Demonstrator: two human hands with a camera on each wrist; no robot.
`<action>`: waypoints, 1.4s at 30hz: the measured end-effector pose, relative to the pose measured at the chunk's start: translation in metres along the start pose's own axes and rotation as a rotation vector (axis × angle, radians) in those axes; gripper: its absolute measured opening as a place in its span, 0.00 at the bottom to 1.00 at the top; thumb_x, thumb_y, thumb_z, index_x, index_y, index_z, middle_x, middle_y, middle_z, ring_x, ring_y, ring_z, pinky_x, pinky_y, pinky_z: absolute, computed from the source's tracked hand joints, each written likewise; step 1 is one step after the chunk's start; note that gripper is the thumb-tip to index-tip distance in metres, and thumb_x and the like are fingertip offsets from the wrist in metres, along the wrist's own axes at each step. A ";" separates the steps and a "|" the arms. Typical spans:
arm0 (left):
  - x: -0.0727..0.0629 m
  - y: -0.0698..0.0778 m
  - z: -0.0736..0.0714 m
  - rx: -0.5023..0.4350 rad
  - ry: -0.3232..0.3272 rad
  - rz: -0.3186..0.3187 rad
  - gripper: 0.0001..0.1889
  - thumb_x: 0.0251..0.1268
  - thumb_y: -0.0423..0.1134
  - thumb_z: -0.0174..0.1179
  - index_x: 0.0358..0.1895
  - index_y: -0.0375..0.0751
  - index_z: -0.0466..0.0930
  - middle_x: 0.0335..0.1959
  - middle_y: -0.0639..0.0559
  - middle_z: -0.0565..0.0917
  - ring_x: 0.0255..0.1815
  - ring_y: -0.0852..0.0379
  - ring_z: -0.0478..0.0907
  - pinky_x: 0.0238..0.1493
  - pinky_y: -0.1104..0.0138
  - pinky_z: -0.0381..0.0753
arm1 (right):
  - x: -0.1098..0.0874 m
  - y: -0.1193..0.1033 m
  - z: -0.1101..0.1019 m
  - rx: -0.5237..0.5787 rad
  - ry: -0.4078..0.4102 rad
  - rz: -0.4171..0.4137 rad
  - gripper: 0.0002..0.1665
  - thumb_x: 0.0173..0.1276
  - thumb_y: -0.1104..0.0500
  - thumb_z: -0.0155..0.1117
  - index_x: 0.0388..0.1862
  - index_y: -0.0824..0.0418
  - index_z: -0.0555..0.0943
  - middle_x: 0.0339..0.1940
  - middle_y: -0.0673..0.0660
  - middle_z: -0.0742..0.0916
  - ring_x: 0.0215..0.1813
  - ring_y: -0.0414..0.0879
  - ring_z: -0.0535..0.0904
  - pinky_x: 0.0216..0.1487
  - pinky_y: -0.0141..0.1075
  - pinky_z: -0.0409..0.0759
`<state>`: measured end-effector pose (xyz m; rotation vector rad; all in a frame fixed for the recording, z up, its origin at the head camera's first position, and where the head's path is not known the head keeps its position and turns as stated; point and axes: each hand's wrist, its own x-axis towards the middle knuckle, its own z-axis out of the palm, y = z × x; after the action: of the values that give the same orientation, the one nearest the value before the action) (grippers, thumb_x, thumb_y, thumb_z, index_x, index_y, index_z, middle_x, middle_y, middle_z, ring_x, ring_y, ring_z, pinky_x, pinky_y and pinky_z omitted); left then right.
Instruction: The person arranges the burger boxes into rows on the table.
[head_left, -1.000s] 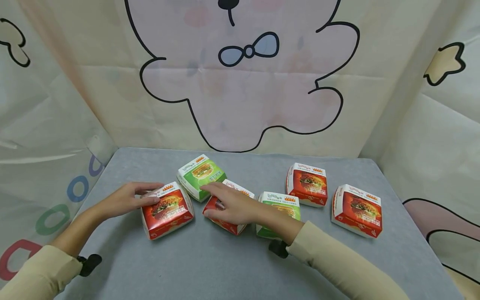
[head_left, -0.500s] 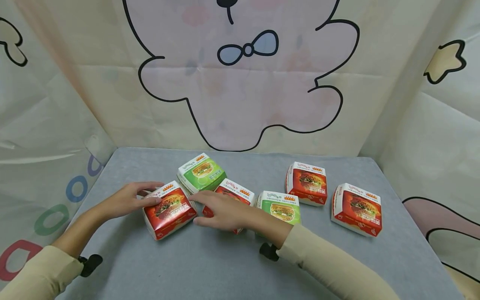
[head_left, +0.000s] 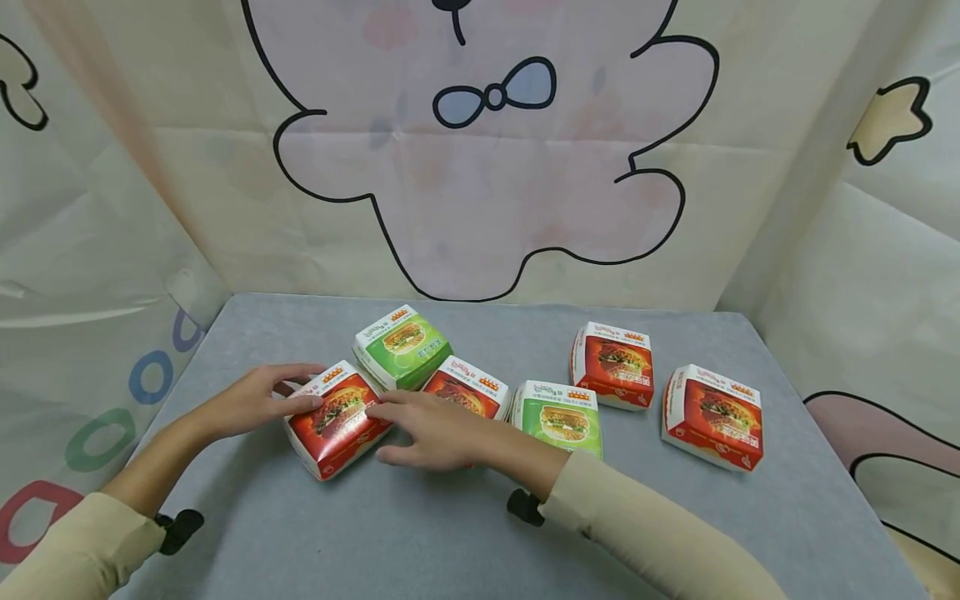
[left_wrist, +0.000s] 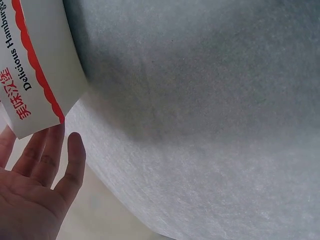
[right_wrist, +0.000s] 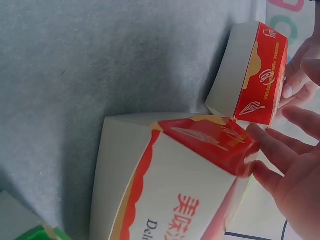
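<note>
My left hand (head_left: 258, 402) holds the left red burger box (head_left: 339, 429) at its left side, one digit lying over the lid and others reaching along its back edge. In the left wrist view the fingertips pass out of sight behind the white, lettered side of that box. My right hand (head_left: 438, 433) lies over the near part of the middle red burger box (head_left: 471, 387), its fingertips at the right edge of the left box. From the right wrist, its fingers (right_wrist: 270, 150) look fairly straight against a corner of the middle box.
A green burger box (head_left: 405, 346) lies behind the left and middle boxes. Another green box (head_left: 560, 421) adjoins the middle one, partly behind my right forearm. Further right sit two red boxes, one farther back (head_left: 615, 367) and one nearer (head_left: 712, 417). Grey cloth (head_left: 420, 542) covers the table.
My right hand has moved left and nearer, from over the green and middle red boxes to the left box's edge. The left box has turned slightly and shifted right; my left hand has barely moved.
</note>
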<state>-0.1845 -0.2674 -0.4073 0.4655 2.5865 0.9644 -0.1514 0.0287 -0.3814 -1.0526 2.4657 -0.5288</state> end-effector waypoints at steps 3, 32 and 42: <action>0.000 0.000 0.000 0.008 -0.001 -0.008 0.34 0.65 0.54 0.64 0.67 0.35 0.73 0.56 0.37 0.81 0.46 0.48 0.78 0.38 0.64 0.80 | 0.002 -0.001 0.001 -0.028 0.005 0.010 0.35 0.73 0.41 0.59 0.76 0.48 0.68 0.78 0.49 0.66 0.77 0.47 0.61 0.71 0.47 0.65; 0.007 0.007 0.004 -0.013 0.018 0.095 0.38 0.60 0.51 0.69 0.72 0.41 0.69 0.68 0.36 0.72 0.67 0.33 0.67 0.54 0.39 0.76 | 0.007 0.002 -0.001 -0.220 0.043 0.005 0.35 0.73 0.40 0.58 0.74 0.53 0.70 0.77 0.53 0.67 0.74 0.51 0.64 0.76 0.45 0.55; 0.008 0.008 0.007 -0.026 0.028 0.112 0.35 0.58 0.50 0.71 0.67 0.36 0.74 0.64 0.38 0.76 0.61 0.35 0.71 0.51 0.43 0.78 | 0.003 0.000 0.004 -0.266 0.061 -0.009 0.38 0.73 0.39 0.57 0.76 0.54 0.66 0.77 0.53 0.67 0.77 0.44 0.59 0.77 0.51 0.52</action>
<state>-0.1877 -0.2541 -0.4080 0.5992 2.5928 1.0471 -0.1516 0.0257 -0.3850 -1.1635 2.6392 -0.2424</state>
